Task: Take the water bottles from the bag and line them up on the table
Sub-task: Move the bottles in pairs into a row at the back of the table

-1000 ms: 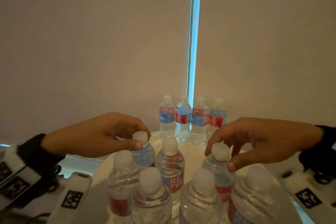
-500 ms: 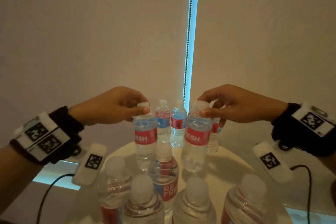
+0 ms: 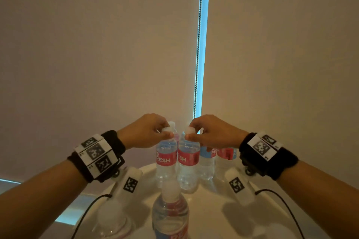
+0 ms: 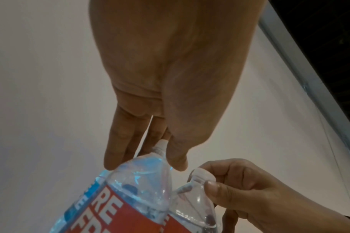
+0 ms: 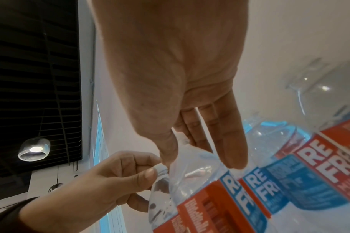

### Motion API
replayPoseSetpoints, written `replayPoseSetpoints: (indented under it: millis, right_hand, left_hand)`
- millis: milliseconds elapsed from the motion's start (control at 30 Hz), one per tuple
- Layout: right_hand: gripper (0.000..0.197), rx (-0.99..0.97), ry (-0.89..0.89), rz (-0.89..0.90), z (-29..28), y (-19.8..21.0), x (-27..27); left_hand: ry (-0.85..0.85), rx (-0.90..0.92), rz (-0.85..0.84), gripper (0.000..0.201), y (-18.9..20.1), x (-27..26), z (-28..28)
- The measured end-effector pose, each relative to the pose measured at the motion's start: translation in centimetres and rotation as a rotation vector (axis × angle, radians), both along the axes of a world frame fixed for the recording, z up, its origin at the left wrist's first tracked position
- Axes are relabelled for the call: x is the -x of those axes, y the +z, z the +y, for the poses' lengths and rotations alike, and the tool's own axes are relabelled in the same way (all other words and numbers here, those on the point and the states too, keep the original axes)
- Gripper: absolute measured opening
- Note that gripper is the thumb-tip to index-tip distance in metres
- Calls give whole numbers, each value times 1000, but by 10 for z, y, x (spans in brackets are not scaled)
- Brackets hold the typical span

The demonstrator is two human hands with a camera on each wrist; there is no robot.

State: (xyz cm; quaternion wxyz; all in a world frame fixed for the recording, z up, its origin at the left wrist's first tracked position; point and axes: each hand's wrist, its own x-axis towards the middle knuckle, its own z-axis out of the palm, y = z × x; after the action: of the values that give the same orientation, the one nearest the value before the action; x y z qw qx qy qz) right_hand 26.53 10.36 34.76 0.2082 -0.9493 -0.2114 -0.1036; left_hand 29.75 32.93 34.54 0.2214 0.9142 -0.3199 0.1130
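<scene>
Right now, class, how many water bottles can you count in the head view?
6: one in the left hand, one in the right hand, two behind them, two near the front. Others may be hidden.

Beyond the far edge of the table (image 3: 213, 209), two pale roller blinds, left (image 3: 97, 44) and right (image 3: 281, 44), hanging side by side. Between them a narrow strip of blue light (image 3: 206, 44), with a dark bead chain (image 3: 198, 44) running down along it. Seen from the right wrist: a dark slatted surface (image 5: 30, 78) and, below it, a lit glass pendant lamp (image 5: 33, 149).
</scene>
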Motion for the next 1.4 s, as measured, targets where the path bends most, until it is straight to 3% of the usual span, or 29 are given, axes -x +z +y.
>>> replayPoseSetpoints:
  millis: [400,567,667,767,900,933,1067,1200,1400]
  right_hand:
    - [33,-84,-12,-25,3,-23,-12]
    - [35,-198,-19,23,-1,-27,-6]
    - [47,-209,-49,77,-3,-25,0]
    - [48,-209,-81,14,-17,-16,10]
    - [12,-225,-12,-78,-44,0,43]
    - [13,-258,12,-51,-50,3,54]
    - [47,-307,41,52,-67,6,100]
    - [61,-340,128,79,-74,2,148]
    - [54,-320,188,88,-72,-16,213]
  left_hand:
    - [-24,57,65,26,-13,-14,4]
    - [-28,126,179,30,-16,-14,7]
    - [-15,161,213,36,-14,-7,11]
    - [45,197,204,43,-10,4,19]
    - [65,212,174,37,-4,30,41]
    - [54,221,166,35,-3,38,49]
    - [-48,324,140,23,1,77,78]
    - [-172,369,125,47,-1,120,104]
    - [-241,354,198,53,-25,168,123]
